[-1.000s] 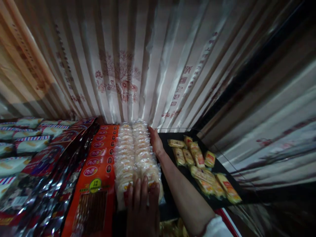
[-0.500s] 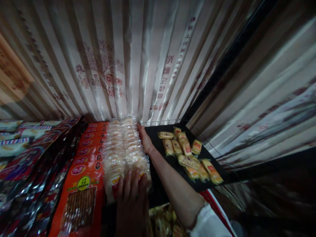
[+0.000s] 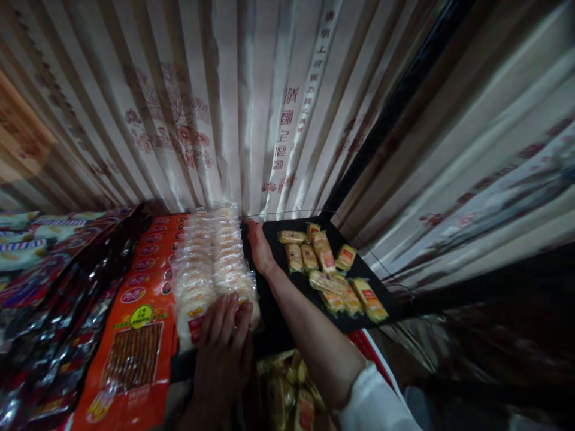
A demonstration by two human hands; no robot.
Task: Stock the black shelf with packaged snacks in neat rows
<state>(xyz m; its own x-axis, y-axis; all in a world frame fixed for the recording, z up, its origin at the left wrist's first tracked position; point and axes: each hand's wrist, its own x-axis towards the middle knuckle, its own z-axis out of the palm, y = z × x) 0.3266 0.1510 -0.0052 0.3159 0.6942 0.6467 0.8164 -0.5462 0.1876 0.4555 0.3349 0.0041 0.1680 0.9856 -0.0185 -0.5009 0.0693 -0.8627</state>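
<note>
Two rows of clear-wrapped white round snacks, perhaps rice crackers point(image 3: 195, 263), stand packed on the black shelf. My left hand point(image 3: 224, 335) lies with fingers stretched against the front end of the right row, near a small red-and-yellow label. My right hand point(image 3: 260, 248) reaches to the back, just right of the rows, with a narrow gap between it and the wrappers. Its visible fingers are extended, and nothing shows in it. Small yellow-wrapped cakes point(image 3: 323, 257) lie loosely to the right of my right forearm.
Orange snack bags point(image 3: 139, 311) overlap at the left, beside dark glossy packets point(image 3: 76, 299). A pleated printed curtain point(image 3: 242, 120) hangs behind the shelf point(image 3: 274, 305). A thin wire point(image 3: 372, 257) borders its right side. More yellow packets point(image 3: 287, 389) sit below the front edge.
My right hand has come away from the side of the wrapped rows, leaving a gap. My left hand stays at their front. The whole view has shifted slightly.
</note>
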